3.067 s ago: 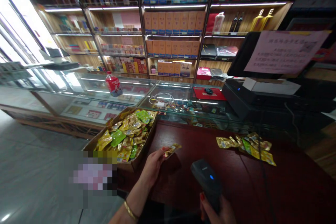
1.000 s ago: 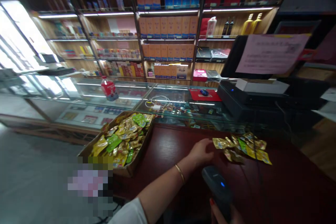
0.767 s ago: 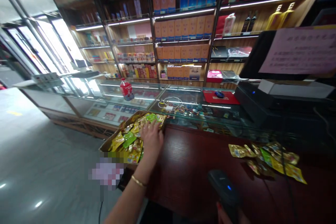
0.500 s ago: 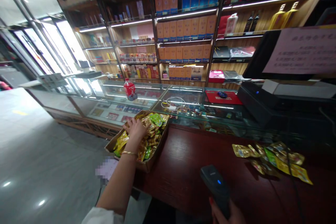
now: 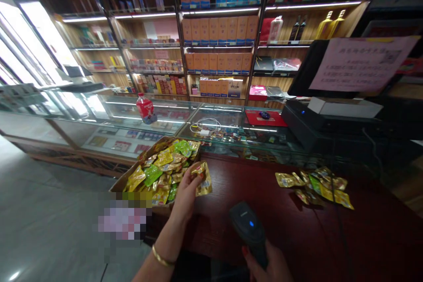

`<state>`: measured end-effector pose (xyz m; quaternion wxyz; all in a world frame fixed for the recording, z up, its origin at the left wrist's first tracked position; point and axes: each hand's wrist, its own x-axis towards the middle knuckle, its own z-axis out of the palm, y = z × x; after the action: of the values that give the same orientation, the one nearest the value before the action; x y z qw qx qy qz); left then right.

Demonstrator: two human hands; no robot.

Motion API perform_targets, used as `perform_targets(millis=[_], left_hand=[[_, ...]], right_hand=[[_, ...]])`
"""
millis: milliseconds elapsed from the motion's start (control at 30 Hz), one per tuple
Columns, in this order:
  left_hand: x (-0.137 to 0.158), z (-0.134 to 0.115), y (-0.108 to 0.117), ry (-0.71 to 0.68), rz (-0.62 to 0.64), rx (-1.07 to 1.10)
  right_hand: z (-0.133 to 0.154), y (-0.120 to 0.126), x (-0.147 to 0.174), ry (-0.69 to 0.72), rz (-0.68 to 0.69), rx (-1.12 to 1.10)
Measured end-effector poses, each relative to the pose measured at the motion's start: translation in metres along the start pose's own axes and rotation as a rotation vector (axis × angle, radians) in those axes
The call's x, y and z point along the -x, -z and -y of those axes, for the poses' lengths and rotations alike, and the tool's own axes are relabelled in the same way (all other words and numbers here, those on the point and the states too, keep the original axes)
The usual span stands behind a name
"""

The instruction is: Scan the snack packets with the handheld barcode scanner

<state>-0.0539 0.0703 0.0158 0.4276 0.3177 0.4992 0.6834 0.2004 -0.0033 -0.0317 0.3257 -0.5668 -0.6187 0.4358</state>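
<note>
My left hand (image 5: pixel 187 191) pinches a gold snack packet (image 5: pixel 204 179) just past the right side of a cardboard box (image 5: pixel 119 183). Gold, yellow and green packets (image 5: pixel 153 174) fill that box. Low in the view, my right hand (image 5: pixel 269 261) is wrapped round the handle of a black barcode scanner (image 5: pixel 248 227), which shows a blue light. Farther right on the dark red wooden counter (image 5: pixel 238 180) lies a loose pile of packets (image 5: pixel 319 188), gold with some green and yellow.
Behind the wood stands a glass display counter (image 5: pixel 172 116) bearing a red bottle (image 5: pixel 145 109), a white cable (image 5: pixel 205 128) and a red mat (image 5: pixel 276 120) with a mouse. A monitor (image 5: pixel 307 68) with a pink paper stands at right. Shelves of boxes line the wall.
My left hand has come out of the box to the right, now with a gold packet in its fingers. My right hand still holds the scanner. The view has turned slightly right.
</note>
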Motion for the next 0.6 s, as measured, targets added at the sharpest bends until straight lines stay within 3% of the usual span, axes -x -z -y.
perform_targets(millis=[167, 433, 600], left_hand=[[0.015, 0.023, -0.015, 0.008, 0.006, -0.083], [0.014, 0.031, -0.013, -0.042, 0.020, -0.198], [0.018, 0.041, -0.018, -0.046, 0.051, -0.243]], right_hand=[[0.007, 0.000, 0.004, 0.018, 0.066, 0.019], [0.005, 0.004, 0.005, 0.021, 0.067, 0.022], [0.005, -0.003, -0.001, -0.002, 0.139, -0.014]])
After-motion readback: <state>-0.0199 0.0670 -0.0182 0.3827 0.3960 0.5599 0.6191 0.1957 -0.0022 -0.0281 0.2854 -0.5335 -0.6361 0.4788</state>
